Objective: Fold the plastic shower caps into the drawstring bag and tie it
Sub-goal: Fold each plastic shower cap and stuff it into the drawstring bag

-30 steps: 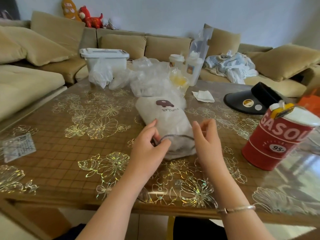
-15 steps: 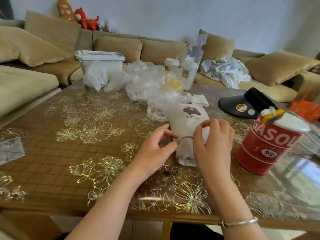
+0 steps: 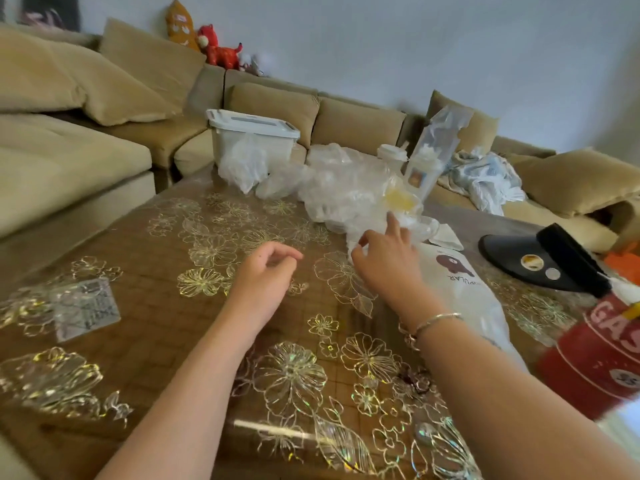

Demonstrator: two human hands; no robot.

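On the table (image 3: 145,341), head view: wide bare stretch of floral cover at centre and left, btwn the two forearms and out to the near edge. Far edge crowded w/ a heap of clear plastic shower caps (image 3: 343,188), a lidded white bin (image 3: 252,133) and a tall clear bottle (image 3: 424,168) behind it. Right side tight: drawstring bag (image 3: 464,296) lies flat, just beside a red can (image 3: 602,358) and near a black visor (image 3: 540,261). Small clear packet (image 3: 86,308) sits alone far left.

Left hand (image 3: 265,275) hovers over the bare cover, fingers loosely curled, grasping nothing. Right hand (image 3: 384,261) is out at the near edge of the cap heap, index finger straight; thumb and other fingers meet clear film, but can't tell if they pinch it.

Vs 0.5 s ago: both hands have let go of the bag's neck; bag now sits further right, under the right wrist. Camera tilted, so the scene slants.

Bag's neck end and cord hidden behind the right forearm. Red can blurred and cut by the right edge. Single caps in the heap can't be told apart.
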